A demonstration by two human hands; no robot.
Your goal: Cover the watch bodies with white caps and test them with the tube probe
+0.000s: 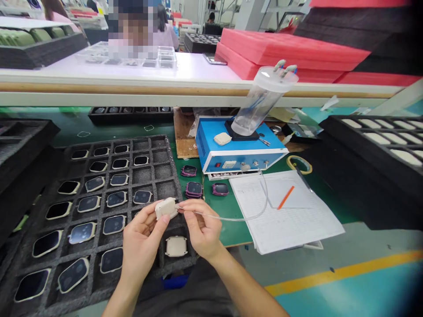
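A cream watch case [168, 208] is held by my left hand [142, 240], thumb on its near face and fingers behind. My right hand [204, 226] pinches the end of a thin clear tube [231, 219] at the right edge of the case; its tip is too small to make out. The tube curves back to the front of a blue control box [211, 152]. Below my hands, another cream case [176, 246] lies in a black foam tray [142, 176]. Several dark-screened watches [89, 204] fill compartments to the left.
Purple-rimmed watch parts [194, 189] lie right of the tray. A clear cylinder [253, 105] and a cream case [222, 139] stand on the box. Paper sheets [284, 224], an orange strip [286, 197] and a tape roll [308, 163] are rightward. A shelf edge [148, 99] runs across.
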